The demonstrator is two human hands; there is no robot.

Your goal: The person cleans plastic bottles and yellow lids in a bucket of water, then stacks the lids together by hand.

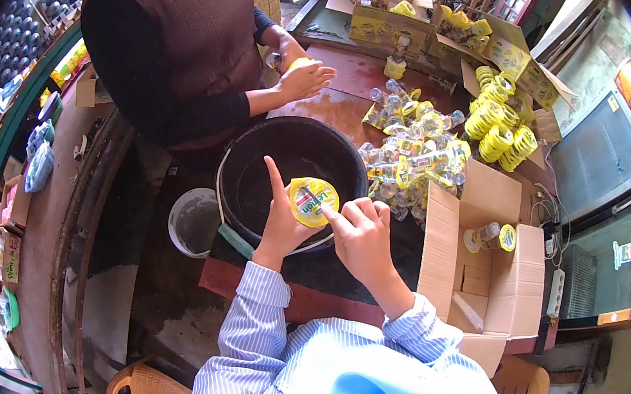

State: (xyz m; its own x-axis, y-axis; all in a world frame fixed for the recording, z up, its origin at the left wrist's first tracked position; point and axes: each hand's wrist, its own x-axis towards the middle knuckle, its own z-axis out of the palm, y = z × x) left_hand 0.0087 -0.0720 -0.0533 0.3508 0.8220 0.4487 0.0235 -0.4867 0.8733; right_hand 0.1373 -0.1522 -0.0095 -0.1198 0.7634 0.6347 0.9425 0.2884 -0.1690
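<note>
My left hand (285, 225) holds a plastic drink cup (313, 197) with a round yellow-and-white printed lid, its index finger stretched upward beside it. The lid faces up and hides the cup's body. My right hand (365, 236) is curled, with the index fingertip touching the lid's near right edge; its thumb is out of sight. Both hands are over the near rim of a large black bucket (228, 178), which looks dark inside. Across the bucket, another person's hand (307, 80) is raised, with a small yellow item partly hidden beside it.
Right of the bucket lie piled clear cups (416, 149) with yellow wrapping and stacks of yellow rings (497, 123). An open cardboard box (511, 283) with two cups stands near my right arm. A grey bucket (191, 222) is at left; more cartons (389, 26) stand behind.
</note>
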